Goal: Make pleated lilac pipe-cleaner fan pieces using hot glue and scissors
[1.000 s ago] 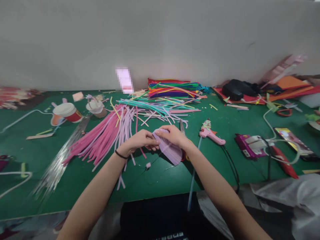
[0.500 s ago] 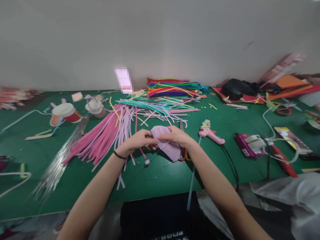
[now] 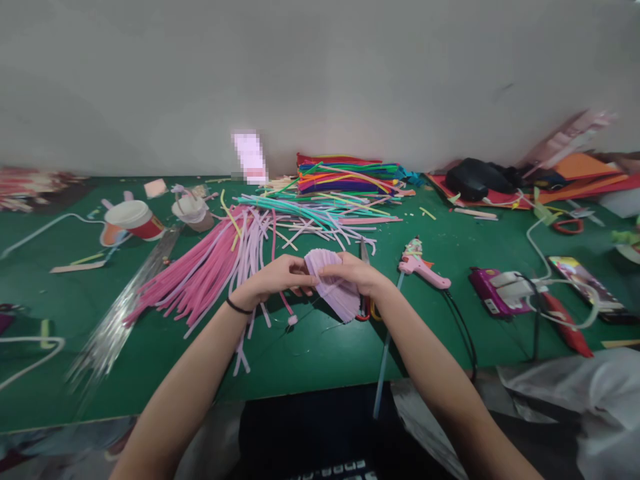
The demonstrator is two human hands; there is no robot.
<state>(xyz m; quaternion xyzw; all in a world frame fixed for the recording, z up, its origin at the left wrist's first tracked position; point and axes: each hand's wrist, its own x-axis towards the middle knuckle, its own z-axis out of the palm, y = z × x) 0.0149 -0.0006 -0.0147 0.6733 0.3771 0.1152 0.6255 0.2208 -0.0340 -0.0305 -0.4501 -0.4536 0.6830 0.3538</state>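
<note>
A lilac, ribbed, fan-shaped piece [image 3: 338,297] is between my two hands above the table. My right hand [image 3: 356,273] grips it from the right, thumb across its face; the other fingers are mostly hidden behind it. My left hand [image 3: 278,276] has its curled fingers at the piece's left edge, with fingertips partly hidden. Scissors [image 3: 364,249] lie beneath my right hand, blades pointing away and red and yellow handles partly covered. Left of my hands spreads a bundle of pink fuzzy stems [image 3: 195,280] with lilac fuzzy stems [image 3: 255,240] beside it.
A pink glue gun [image 3: 424,268] with a cord lies to the right, near a purple power block [image 3: 493,293]. Colourful stem bundles [image 3: 345,179] sit by the wall. On the left are a paper cup [image 3: 135,220] and thin metal wires [image 3: 117,313] on the green table [image 3: 310,367].
The view has shifted slightly. My hands keep nearly the same hold on the lilac piece, with only a slight movement of the fingers.
</note>
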